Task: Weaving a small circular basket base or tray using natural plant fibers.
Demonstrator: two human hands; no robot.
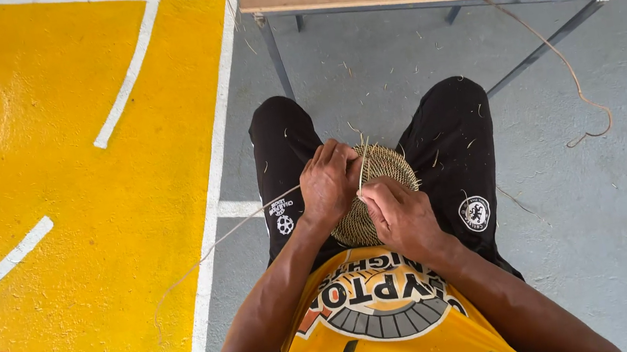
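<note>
Both hands grip a round woven disc (382, 192) on the lap: left hand (330, 182) pinching a strand (218, 238), right hand (401, 217) clasping the rim.

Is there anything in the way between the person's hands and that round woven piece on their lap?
Nothing visible. The left hand and right hand both rest directly on the round woven disc, with thin pale strands pinched between them at its edge.

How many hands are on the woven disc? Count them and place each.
2. The left hand grips the woven disc at its left edge; the right hand presses on its lower right. No other hands show.
</note>
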